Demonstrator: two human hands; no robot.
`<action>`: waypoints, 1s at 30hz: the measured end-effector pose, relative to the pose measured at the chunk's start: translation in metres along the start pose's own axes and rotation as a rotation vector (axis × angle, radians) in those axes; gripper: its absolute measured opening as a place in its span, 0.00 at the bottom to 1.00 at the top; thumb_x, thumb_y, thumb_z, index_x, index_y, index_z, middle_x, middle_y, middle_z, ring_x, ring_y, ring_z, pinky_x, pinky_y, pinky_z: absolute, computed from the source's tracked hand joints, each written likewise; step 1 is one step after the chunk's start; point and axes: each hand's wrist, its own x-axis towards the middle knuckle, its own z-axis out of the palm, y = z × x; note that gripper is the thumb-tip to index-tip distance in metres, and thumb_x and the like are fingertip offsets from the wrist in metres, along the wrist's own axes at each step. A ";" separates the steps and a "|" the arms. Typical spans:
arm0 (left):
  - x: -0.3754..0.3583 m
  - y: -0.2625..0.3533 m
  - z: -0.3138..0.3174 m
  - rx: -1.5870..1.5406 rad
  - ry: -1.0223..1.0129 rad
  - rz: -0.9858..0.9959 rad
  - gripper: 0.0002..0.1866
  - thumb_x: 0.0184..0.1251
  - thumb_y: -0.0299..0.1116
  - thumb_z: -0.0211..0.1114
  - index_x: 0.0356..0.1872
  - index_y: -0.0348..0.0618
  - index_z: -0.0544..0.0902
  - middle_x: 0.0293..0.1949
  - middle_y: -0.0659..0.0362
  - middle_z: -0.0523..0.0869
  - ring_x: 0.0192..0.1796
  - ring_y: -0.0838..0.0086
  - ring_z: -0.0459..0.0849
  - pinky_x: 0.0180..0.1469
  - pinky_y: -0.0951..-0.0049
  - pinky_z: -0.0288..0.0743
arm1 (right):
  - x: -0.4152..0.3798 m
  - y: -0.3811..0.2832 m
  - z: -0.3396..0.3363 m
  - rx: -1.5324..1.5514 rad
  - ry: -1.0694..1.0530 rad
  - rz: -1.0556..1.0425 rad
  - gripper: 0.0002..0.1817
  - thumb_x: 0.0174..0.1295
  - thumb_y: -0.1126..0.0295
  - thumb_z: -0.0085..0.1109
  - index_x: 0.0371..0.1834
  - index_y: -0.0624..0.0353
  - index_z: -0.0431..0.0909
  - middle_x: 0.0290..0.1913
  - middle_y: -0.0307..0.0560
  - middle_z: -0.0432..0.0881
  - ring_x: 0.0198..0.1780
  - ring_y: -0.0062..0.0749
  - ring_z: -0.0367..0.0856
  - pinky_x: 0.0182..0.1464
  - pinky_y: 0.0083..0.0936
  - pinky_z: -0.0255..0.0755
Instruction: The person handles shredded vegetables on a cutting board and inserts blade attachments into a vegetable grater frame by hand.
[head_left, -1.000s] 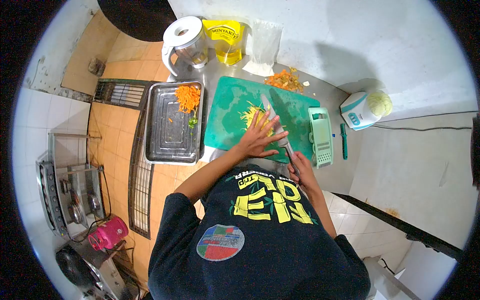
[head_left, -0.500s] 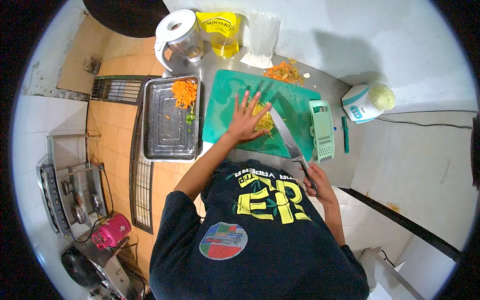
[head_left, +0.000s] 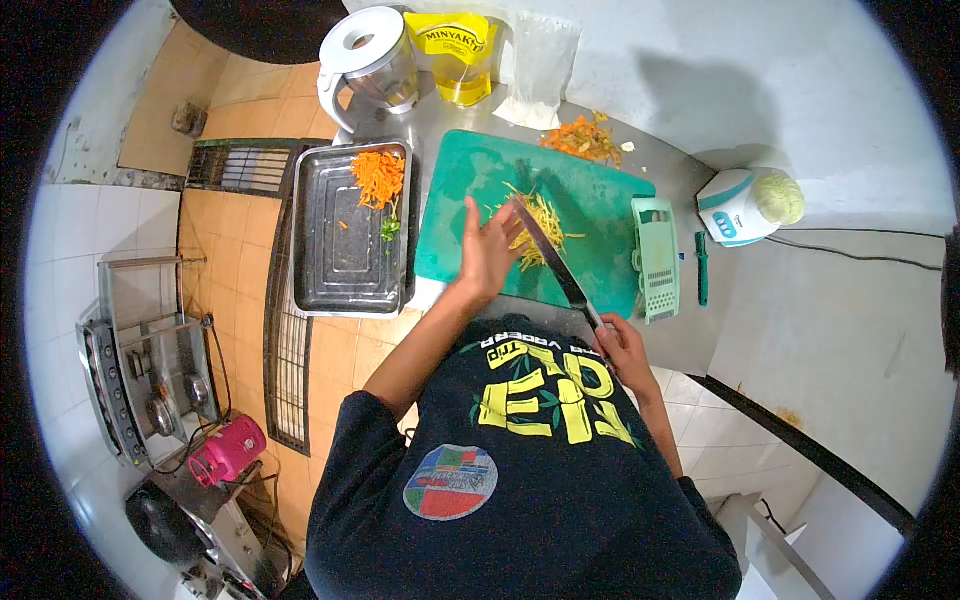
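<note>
My right hand [head_left: 622,352] grips the handle of a kitchen knife [head_left: 562,268], its long blade slanting up and left over the strips. Beneath the blade, thin yellow-green vegetable strips [head_left: 545,222] lie in a loose heap on the green cutting board [head_left: 455,190]. My left hand [head_left: 488,252] is turned on its side at the heap's left edge, thumb apart from the fingers. Its fingertips are close to the knife's tip; whether they touch the blade I cannot tell.
Left of the board, a metal tray [head_left: 335,285] holds shredded carrot [head_left: 378,180] and chopped greens [head_left: 390,230]. A green grater [head_left: 656,260] overlaps the board's right edge, beside a green-handled tool [head_left: 702,268]. Peelings [head_left: 583,138], a blender jug [head_left: 385,75] and a kitchen scale [head_left: 732,210] stand behind.
My left hand has rolled from palm-down over the strips onto its side, nearer the blade's tip. The knife has shifted left and its blade has turned. The camera view has moved slightly.
</note>
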 end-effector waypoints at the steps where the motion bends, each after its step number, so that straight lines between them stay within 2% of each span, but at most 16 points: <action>1: -0.001 0.004 -0.001 -0.103 -0.024 -0.025 0.60 0.69 0.84 0.29 0.84 0.38 0.53 0.86 0.47 0.52 0.86 0.51 0.49 0.83 0.40 0.36 | 0.003 0.004 -0.002 -0.001 0.001 -0.008 0.16 0.79 0.59 0.58 0.60 0.56 0.76 0.25 0.32 0.74 0.19 0.12 0.66 0.19 0.17 0.56; 5: -0.005 0.010 0.000 -0.343 -0.028 -0.101 0.61 0.68 0.84 0.31 0.83 0.37 0.55 0.84 0.46 0.55 0.85 0.50 0.51 0.83 0.40 0.40 | 0.007 -0.014 -0.001 0.043 0.050 0.083 0.14 0.80 0.59 0.58 0.59 0.56 0.76 0.24 0.32 0.75 0.19 0.12 0.65 0.19 0.16 0.56; 8: -0.007 0.011 0.000 -0.418 0.001 -0.109 0.61 0.68 0.84 0.33 0.83 0.35 0.55 0.84 0.46 0.56 0.84 0.50 0.52 0.83 0.40 0.44 | 0.005 -0.017 -0.006 0.103 0.020 0.078 0.14 0.80 0.59 0.57 0.59 0.55 0.76 0.24 0.33 0.74 0.19 0.12 0.65 0.19 0.16 0.56; 11: -0.008 0.011 -0.003 -0.598 -0.090 -0.147 0.61 0.68 0.84 0.35 0.82 0.34 0.56 0.83 0.46 0.55 0.84 0.51 0.52 0.83 0.40 0.45 | 0.002 -0.012 -0.011 0.010 -0.086 0.032 0.14 0.80 0.60 0.57 0.59 0.55 0.76 0.24 0.33 0.73 0.18 0.12 0.63 0.18 0.16 0.54; 14: -0.013 0.017 0.013 -0.659 -0.015 -0.199 0.61 0.67 0.84 0.35 0.82 0.34 0.56 0.83 0.45 0.55 0.84 0.51 0.52 0.83 0.40 0.45 | 0.005 -0.007 -0.011 0.056 -0.021 0.073 0.14 0.80 0.60 0.57 0.59 0.56 0.75 0.24 0.33 0.73 0.19 0.12 0.63 0.18 0.16 0.54; 17: -0.013 0.012 0.004 -0.591 -0.056 -0.177 0.61 0.67 0.84 0.36 0.81 0.35 0.56 0.82 0.46 0.58 0.83 0.51 0.56 0.83 0.40 0.45 | 0.007 -0.008 -0.012 0.115 0.095 0.094 0.15 0.79 0.60 0.58 0.59 0.57 0.76 0.25 0.33 0.73 0.20 0.12 0.65 0.20 0.14 0.56; 23: -0.009 0.012 0.001 -0.610 -0.125 -0.132 0.60 0.68 0.83 0.38 0.83 0.37 0.53 0.82 0.46 0.59 0.82 0.50 0.58 0.84 0.40 0.44 | -0.002 -0.013 -0.018 0.120 -0.120 0.075 0.15 0.79 0.59 0.59 0.61 0.54 0.76 0.27 0.35 0.75 0.18 0.12 0.63 0.18 0.15 0.54; 27: -0.001 0.015 0.005 -0.659 -0.110 -0.110 0.58 0.70 0.81 0.38 0.84 0.39 0.52 0.82 0.46 0.60 0.82 0.50 0.57 0.83 0.41 0.45 | 0.003 -0.003 -0.015 0.155 0.044 0.121 0.16 0.78 0.59 0.61 0.60 0.55 0.76 0.28 0.33 0.75 0.18 0.12 0.61 0.18 0.15 0.53; 30: 0.006 0.024 0.003 -0.571 -0.084 -0.025 0.57 0.71 0.81 0.35 0.85 0.41 0.50 0.83 0.47 0.59 0.84 0.50 0.55 0.83 0.41 0.44 | -0.006 -0.015 -0.018 0.135 -0.063 0.106 0.15 0.79 0.60 0.59 0.60 0.54 0.76 0.27 0.34 0.75 0.18 0.11 0.61 0.18 0.15 0.52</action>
